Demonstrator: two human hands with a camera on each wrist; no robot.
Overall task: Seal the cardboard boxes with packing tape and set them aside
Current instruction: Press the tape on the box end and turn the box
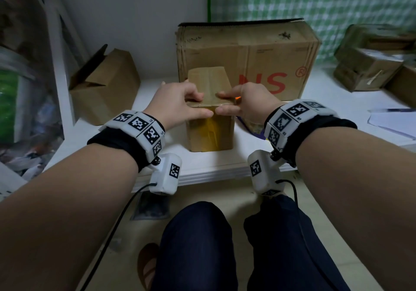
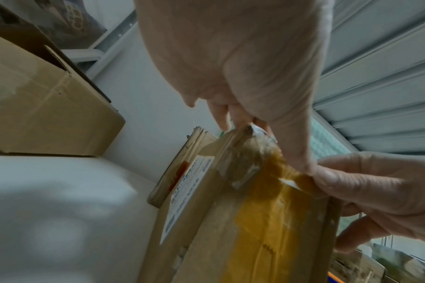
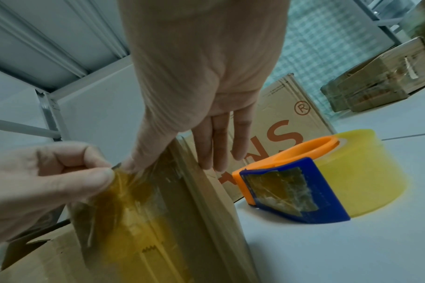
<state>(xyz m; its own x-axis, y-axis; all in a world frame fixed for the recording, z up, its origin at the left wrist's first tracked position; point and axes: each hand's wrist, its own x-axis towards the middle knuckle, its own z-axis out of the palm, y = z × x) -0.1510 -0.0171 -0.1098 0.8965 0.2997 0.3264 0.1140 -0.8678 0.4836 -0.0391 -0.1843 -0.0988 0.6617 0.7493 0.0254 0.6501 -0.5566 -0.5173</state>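
Two hands are meeting over one small box (image 1: 210,131), and I am reading the bench from left to right. Farthest left, an open carton (image 1: 105,88) is sitting on the white table (image 1: 315,119) with its flaps up. Next, my left hand (image 1: 180,104) is gripping the near top edge of the small box, thumb on the front face and curled fingers over the lid. That box is standing upright near the table's front edge, right in front of me, with a strip of yellowish tape (image 1: 212,133) running down its front and over the top. My right hand (image 1: 243,104) is pressing the tape at the same edge, thumb on it and fingers lying nearly straight along the lid. Behind the small box, a big carton (image 1: 247,59) with red letters is standing against the wall. Just right of the small box, the tape roll (image 3: 366,178) in its orange and blue dispenser is lying on the table. Farthest right, several taped boxes (image 1: 371,65) are piling up.
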